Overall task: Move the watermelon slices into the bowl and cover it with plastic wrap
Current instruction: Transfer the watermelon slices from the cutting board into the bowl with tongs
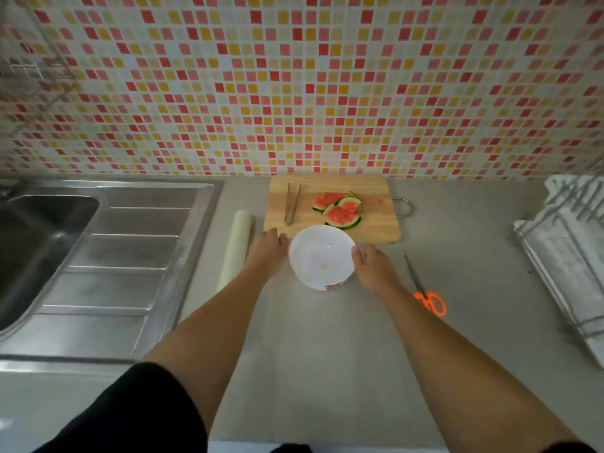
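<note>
A white bowl [322, 256] stands on the grey counter just in front of a wooden cutting board [376, 223]. Three watermelon slices [340, 209] with green rind lie overlapping on the board, beside wooden tongs [291, 204]. A roll of plastic wrap [236, 250] lies left of the bowl. My left hand [269, 250] rests flat against the bowl's left side, fingers straight. My right hand [372, 264] touches the bowl's right side, its thumb at the rim. The bowl holds no fruit.
Orange-handled scissors [425, 289] lie on the counter right of my right hand. A steel sink with drainboard [108, 256] fills the left. A white dish rack [568, 256] stands at the right edge. The tiled wall runs behind the board.
</note>
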### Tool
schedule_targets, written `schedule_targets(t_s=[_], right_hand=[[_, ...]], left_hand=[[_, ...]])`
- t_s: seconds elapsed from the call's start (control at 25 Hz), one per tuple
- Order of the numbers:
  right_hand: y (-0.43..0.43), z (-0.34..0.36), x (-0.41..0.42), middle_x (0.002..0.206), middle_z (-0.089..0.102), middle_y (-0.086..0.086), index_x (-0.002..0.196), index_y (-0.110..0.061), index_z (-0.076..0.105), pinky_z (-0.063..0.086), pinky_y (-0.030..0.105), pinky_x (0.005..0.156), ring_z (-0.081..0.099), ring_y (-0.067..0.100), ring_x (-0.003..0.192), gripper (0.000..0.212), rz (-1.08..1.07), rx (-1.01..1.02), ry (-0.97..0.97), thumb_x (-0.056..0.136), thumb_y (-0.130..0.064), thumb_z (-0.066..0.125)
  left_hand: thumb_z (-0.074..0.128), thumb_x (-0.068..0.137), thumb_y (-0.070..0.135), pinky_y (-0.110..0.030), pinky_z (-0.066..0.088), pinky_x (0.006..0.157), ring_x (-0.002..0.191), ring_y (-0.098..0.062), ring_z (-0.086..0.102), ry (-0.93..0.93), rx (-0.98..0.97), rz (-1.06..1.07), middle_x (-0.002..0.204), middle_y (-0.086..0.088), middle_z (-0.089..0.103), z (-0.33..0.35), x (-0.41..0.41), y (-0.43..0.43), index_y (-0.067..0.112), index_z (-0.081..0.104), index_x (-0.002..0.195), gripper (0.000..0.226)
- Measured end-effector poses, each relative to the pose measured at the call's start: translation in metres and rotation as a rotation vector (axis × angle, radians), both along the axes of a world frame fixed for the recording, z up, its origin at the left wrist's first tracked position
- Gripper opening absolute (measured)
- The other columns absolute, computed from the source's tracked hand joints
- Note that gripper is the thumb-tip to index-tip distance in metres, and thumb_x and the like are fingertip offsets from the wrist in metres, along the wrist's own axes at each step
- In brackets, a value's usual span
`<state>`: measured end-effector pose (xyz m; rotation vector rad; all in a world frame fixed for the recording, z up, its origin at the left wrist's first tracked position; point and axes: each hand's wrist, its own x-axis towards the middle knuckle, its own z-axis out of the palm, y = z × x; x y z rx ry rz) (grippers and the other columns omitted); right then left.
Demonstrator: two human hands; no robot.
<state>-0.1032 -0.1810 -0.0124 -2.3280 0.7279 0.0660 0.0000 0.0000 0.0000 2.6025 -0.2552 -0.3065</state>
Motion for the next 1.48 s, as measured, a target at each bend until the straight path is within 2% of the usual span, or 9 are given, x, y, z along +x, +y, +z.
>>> schedule_targets(t_s=[0.12, 0.48, 0.6, 0.72, 1.0, 1.08, 1.28, 1.4, 1.48], right_hand=[[0.001, -0.010, 0.013, 0.122, 0.061, 0.017, 0.123, -0.009, 0.051, 0.043, 0.039, 0.089, 0.056, 0.036, 0.112, 0.045, -0.034, 0.033, -0.018, 0.096, -0.041, 0.035], [0.007, -0.025, 0.024, 0.112, 0.062, 0.023, 0.120, -0.005, 0.048, 0.046, 0.042, 0.086, 0.057, 0.041, 0.104, 0.035, -0.084, 0.002, 0.039, 0.100, -0.024, 0.027], [0.008, -0.026, 0.025, 0.109, 0.063, 0.023, 0.117, -0.004, 0.049, 0.047, 0.041, 0.083, 0.059, 0.040, 0.101, 0.033, -0.083, -0.004, 0.034, 0.100, -0.022, 0.028], [0.006, -0.026, 0.027, 0.107, 0.064, 0.023, 0.116, -0.003, 0.049, 0.047, 0.041, 0.081, 0.060, 0.040, 0.099, 0.032, -0.069, -0.022, 0.050, 0.100, -0.021, 0.028], [0.006, -0.023, 0.025, 0.103, 0.064, 0.021, 0.115, -0.003, 0.049, 0.048, 0.042, 0.078, 0.061, 0.039, 0.096, 0.032, -0.039, -0.052, 0.059, 0.100, -0.022, 0.027], [0.007, -0.022, 0.025, 0.103, 0.064, 0.021, 0.113, -0.003, 0.049, 0.048, 0.041, 0.078, 0.062, 0.037, 0.096, 0.032, -0.038, -0.061, 0.048, 0.100, -0.022, 0.027], [0.006, -0.020, 0.024, 0.101, 0.064, 0.020, 0.111, -0.003, 0.050, 0.046, 0.038, 0.075, 0.062, 0.037, 0.094, 0.032, -0.031, -0.071, 0.052, 0.100, -0.023, 0.027], [0.006, -0.021, 0.026, 0.099, 0.065, 0.020, 0.109, -0.003, 0.051, 0.049, 0.040, 0.074, 0.063, 0.037, 0.091, 0.032, -0.032, -0.066, 0.043, 0.100, -0.023, 0.027], [0.005, -0.022, 0.027, 0.097, 0.065, 0.020, 0.108, -0.003, 0.051, 0.051, 0.042, 0.076, 0.063, 0.036, 0.091, 0.032, -0.039, -0.059, 0.037, 0.100, -0.024, 0.027]], left_hand=[[0.028, 0.101, 0.015, -0.045, 0.040, 0.089, 0.111, -0.040, 0.050, 0.008, 0.006, -0.009, 0.119, -0.026, 0.053, -0.005, 0.037, -0.013, -0.004, 0.051, 0.117, 0.034], [0.037, 0.100, 0.032, -0.043, 0.037, 0.101, 0.123, -0.038, 0.043, 0.018, 0.209, -0.101, 0.136, -0.023, 0.041, -0.022, 0.099, -0.063, -0.001, 0.039, 0.134, 0.047], [0.037, 0.100, 0.019, -0.042, 0.041, 0.099, 0.122, -0.036, 0.046, -0.004, 0.254, -0.060, 0.134, -0.021, 0.045, -0.031, 0.105, -0.069, 0.000, 0.041, 0.133, 0.039], [0.037, 0.098, 0.010, -0.042, 0.045, 0.093, 0.115, -0.037, 0.053, 0.012, 0.199, -0.006, 0.126, -0.023, 0.053, -0.033, 0.110, -0.067, -0.002, 0.051, 0.123, 0.031], [0.041, 0.098, 0.028, -0.032, 0.037, 0.074, 0.092, -0.034, 0.056, 0.066, -0.079, -0.123, 0.106, -0.020, 0.061, -0.016, 0.120, -0.042, 0.002, 0.051, 0.121, 0.037], [0.041, 0.098, 0.038, -0.030, 0.038, 0.075, 0.087, -0.028, 0.054, 0.069, -0.063, -0.150, 0.103, -0.017, 0.062, -0.014, 0.122, -0.032, 0.007, 0.053, 0.123, 0.042], [0.048, 0.094, 0.045, -0.030, 0.038, 0.094, 0.116, -0.028, 0.053, 0.167, 0.008, -0.205, 0.126, -0.008, 0.060, -0.009, 0.131, -0.024, 0.017, 0.060, 0.125, 0.043], [0.058, 0.088, 0.048, -0.030, 0.038, 0.095, 0.112, -0.023, 0.054, 0.299, -0.040, -0.153, 0.118, -0.005, 0.062, -0.010, 0.138, -0.027, 0.018, 0.066, 0.115, 0.041], [0.064, 0.084, 0.046, -0.028, 0.040, 0.085, 0.097, -0.018, 0.057, 0.385, -0.114, -0.107, 0.101, -0.002, 0.066, -0.011, 0.139, -0.031, 0.019, 0.070, 0.102, 0.032]])
